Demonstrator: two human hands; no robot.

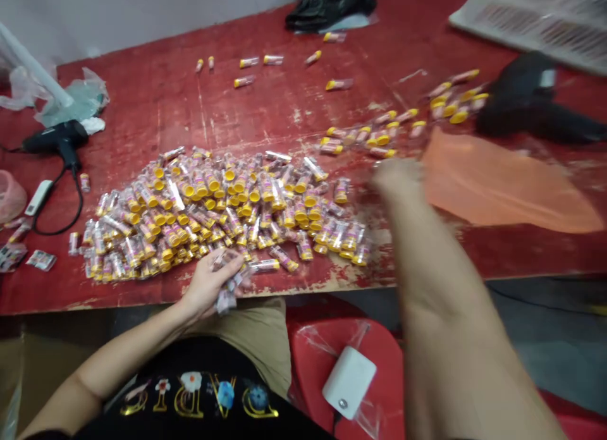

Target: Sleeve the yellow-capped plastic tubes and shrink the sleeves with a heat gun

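A large heap of small clear tubes with yellow caps (203, 206) spreads over the red table (156, 111). At the heap's front edge, my left hand (208, 282) is closed around a bunch of clear plastic wrappers with printed marks (230, 294). My right arm reaches forward across the table. Motion smears my right hand (398, 174), whose fingers are mostly hidden, so I cannot tell what it holds. Just beyond it are loose yellow-capped tubes (379, 138), and an orange sheet (502, 181) lies to its right.
A black heat gun (59, 140) with a cord lies on the left; a larger black dryer-like tool (526, 98) is at right. Stray tubes (244, 81) and a black bag (327, 7) lie farther back. A white box (349, 382) rests on the red stool (303, 345).
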